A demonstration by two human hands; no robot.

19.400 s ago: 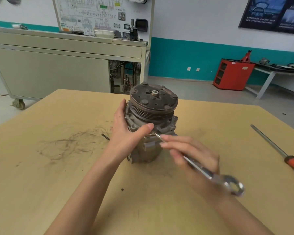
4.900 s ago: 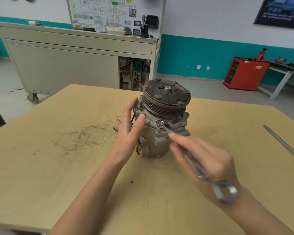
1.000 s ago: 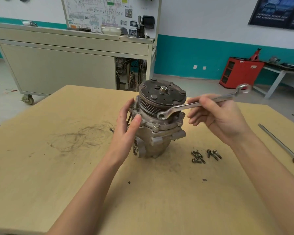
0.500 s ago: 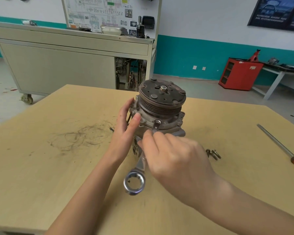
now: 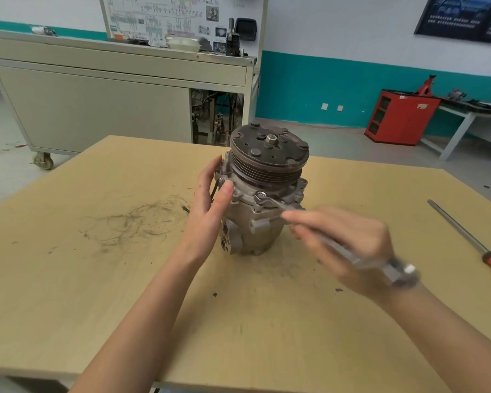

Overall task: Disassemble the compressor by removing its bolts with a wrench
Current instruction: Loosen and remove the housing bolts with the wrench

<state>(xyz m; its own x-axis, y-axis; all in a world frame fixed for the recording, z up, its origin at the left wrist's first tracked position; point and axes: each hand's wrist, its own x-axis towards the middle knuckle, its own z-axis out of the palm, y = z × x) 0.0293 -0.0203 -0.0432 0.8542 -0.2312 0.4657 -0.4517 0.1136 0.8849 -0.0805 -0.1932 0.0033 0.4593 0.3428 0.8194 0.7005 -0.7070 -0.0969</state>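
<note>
— Since only the head camera shows this, how far along is the job?

— By my judgement it is partway; the grey cast-metal compressor with the dark ribbed pulley (image 5: 262, 194) stands upright near the middle of the pale wooden table (image 5: 97, 293); the ring end of the long steel wrench (image 5: 332, 245) sits on a flange bolt (image 5: 260, 196) at the front; that bolt is still seated, and at least one more shows on the flange to the right; the far side is hidden.

— And the hands?

— The left hand (image 5: 210, 211) lies flat and open against the housing's left side, thumb pressed on the flange, steadying it; the right hand (image 5: 349, 245) is closed round the wrench shaft, blurred, so probably mid-swing; an orange-handled screwdriver (image 5: 471, 239) lies well apart at the right.
</note>
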